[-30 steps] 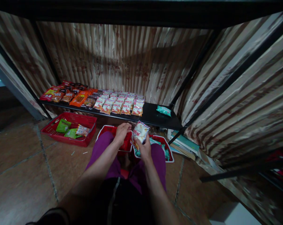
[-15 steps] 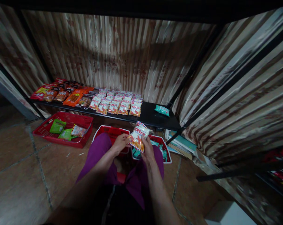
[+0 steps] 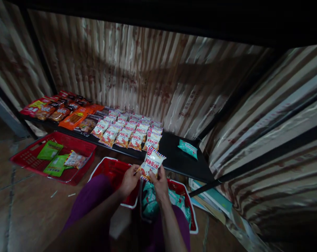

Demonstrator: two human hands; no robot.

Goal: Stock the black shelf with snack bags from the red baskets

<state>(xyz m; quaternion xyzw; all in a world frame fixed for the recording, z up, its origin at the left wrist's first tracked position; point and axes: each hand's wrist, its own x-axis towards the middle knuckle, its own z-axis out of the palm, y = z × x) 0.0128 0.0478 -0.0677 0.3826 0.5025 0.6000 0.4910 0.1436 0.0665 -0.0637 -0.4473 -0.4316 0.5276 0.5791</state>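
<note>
Both my hands hold one white and orange snack bag [image 3: 152, 161] with red lettering, just in front of the shelf edge. My left hand [image 3: 130, 180] pinches its lower left corner. My right hand [image 3: 159, 183] grips its lower right side, thumb on the front. Behind it, rows of matching snack bags [image 3: 123, 137] stand on the black shelf [image 3: 171, 154]. One teal snack bag [image 3: 187, 149] lies alone at the shelf's right end. Below my hands are a red basket [image 3: 116, 171] and another red basket [image 3: 194, 224] holding teal bags [image 3: 150, 201].
At the left on the floor sits a red basket [image 3: 78, 178] with green packets [image 3: 50, 149] and another packet. Red and orange snack packs [image 3: 75, 117] fill the shelf's left end. A black metal bar [image 3: 253, 164] crosses at right, above flattened cardboard and folders [image 3: 218, 201].
The view has moved closer to the shelf and tilted. Both hands still hold the snack bag, which now appears nearer the front row and turned a little more upright.
</note>
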